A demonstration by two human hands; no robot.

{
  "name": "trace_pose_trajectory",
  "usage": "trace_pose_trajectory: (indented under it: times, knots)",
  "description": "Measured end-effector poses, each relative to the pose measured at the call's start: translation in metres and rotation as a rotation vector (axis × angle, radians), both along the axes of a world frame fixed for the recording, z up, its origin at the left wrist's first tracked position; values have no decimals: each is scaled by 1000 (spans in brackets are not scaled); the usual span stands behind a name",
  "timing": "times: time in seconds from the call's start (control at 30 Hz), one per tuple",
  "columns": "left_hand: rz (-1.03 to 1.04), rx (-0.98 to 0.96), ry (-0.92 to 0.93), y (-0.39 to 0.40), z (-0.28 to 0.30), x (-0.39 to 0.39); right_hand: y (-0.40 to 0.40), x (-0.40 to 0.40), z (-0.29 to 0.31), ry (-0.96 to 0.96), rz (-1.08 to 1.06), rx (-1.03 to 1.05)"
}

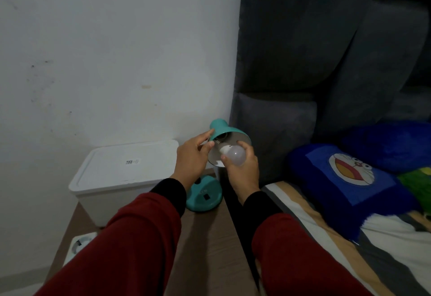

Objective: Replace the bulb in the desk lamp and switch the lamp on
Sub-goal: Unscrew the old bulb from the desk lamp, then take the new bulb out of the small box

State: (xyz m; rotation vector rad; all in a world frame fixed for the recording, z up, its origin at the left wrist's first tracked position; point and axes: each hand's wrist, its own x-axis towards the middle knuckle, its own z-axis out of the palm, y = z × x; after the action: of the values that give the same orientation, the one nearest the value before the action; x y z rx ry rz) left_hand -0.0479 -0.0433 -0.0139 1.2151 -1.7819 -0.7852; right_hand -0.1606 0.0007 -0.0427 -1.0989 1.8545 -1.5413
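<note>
Head view shows a grey upholstered headboard (303,39) and a bed with a blue cartoon pillow (345,179) on the right, a white lidded bin (121,172) against the wall on the left, and between them a brown bedside surface (210,237) carrying the teal desk lamp (224,130), whose round base (205,196) stands just beside the bin. The lamp is dark, so switching on is still ahead. Whether the bulb (234,155) is the old one leaving or the new one going in cannot be told; its screw end sits at the mouth of the shade, near the socket. The left hand (191,162) pinches the shade's rim, steadying it; the right hand (242,169) is closed around the bulb's globe.
</note>
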Motion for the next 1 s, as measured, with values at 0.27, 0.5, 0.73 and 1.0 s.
trace_pose_trajectory:
  times: [0.27, 0.5, 0.73, 1.0]
  knots:
    - [87, 38, -347, 19, 0, 22, 26, -7, 12, 55, 123, 98]
    - [138, 121, -688, 45, -24, 65, 48, -3, 14, 101, 246, 226]
    - [210, 176, -874, 63, -68, 106, 55, 18, -4, 164, 394, 359]
    - [201, 142, -837, 61, -105, 135, 42, 45, -60, 165, 447, 489]
